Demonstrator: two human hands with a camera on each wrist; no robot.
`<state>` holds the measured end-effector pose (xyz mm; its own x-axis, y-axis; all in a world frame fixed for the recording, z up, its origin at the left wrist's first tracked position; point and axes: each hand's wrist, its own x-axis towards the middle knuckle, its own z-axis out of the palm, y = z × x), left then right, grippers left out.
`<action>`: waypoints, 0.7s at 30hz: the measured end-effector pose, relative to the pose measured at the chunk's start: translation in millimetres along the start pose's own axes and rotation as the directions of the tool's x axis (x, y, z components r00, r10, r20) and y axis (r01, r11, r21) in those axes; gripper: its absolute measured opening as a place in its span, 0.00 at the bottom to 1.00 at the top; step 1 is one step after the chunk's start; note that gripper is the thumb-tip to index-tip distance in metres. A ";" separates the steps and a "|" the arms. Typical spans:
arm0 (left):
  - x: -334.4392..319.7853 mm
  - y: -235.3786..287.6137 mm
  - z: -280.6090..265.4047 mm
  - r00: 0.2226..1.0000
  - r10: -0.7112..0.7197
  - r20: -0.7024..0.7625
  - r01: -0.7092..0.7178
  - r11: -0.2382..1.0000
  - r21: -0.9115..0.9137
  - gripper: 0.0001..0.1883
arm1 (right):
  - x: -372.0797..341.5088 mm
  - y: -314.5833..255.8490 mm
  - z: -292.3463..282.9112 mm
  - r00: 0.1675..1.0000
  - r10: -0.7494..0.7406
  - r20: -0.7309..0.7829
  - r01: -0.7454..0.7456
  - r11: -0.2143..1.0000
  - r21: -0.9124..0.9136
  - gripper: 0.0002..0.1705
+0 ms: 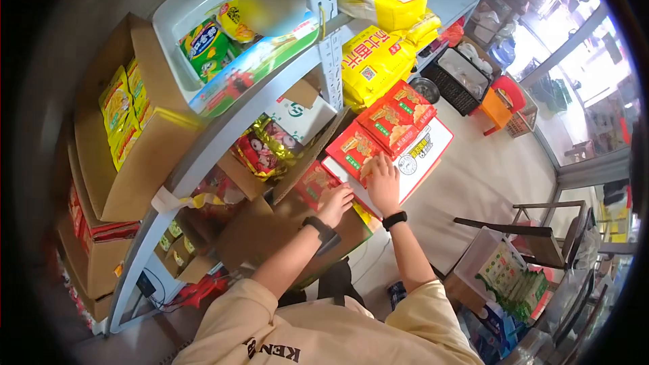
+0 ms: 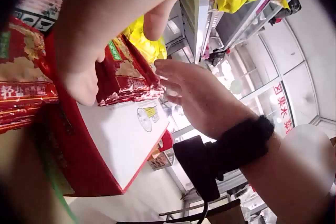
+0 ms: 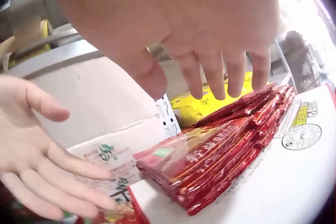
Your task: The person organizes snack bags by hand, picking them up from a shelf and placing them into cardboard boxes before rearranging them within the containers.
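Red snack packets lie in stacks on a white box with red edges. My right hand is over the near end of this stack, its fingers extended and spread, fingertips close to the packets. Left of it, my left hand is at the box's near left edge, beside another red packet lower down. In the right wrist view the left hand shows its palm with fingers spread, and the packets fan out in overlapping layers.
Yellow rice bags stand behind the box. At left, a metal shelf post and open cartons of snacks crowd close, with a white bin above. Black crate, orange stool and chair stand right.
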<state>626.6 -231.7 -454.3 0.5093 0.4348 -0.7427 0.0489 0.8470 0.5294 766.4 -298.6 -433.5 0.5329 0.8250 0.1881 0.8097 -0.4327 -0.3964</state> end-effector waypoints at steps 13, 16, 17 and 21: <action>-1.7 2.6 -4.0 0.998 -0.045 0.034 0.039 0.986 0.161 0.18 | -32.4 7.5 14.4 0.955 0.297 0.019 -0.271 0.843 0.465 0.28; -9.8 -2.4 -4.4 0.999 0.000 0.046 -0.012 0.966 0.256 0.17 | -58.2 19.6 34.1 0.913 0.391 0.118 -0.374 0.684 0.626 0.32; -19.1 -1.1 -1.8 1.000 -0.009 0.027 0.002 0.967 0.253 0.17 | -70.5 37.7 56.1 0.907 0.363 0.211 -0.412 0.668 0.620 0.30; -57.2 4.4 -19.5 0.966 -0.066 0.249 -0.012 0.954 0.300 0.25 | -88.9 31.1 -4.2 0.796 0.246 0.553 -0.584 0.073 0.809 0.27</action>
<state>580.9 -246.9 -417.5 0.7031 0.2875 -0.6504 0.2981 0.7113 0.6366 745.2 -387.0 -458.9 0.4877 0.7516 -0.4442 -0.4503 -0.2193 -0.8655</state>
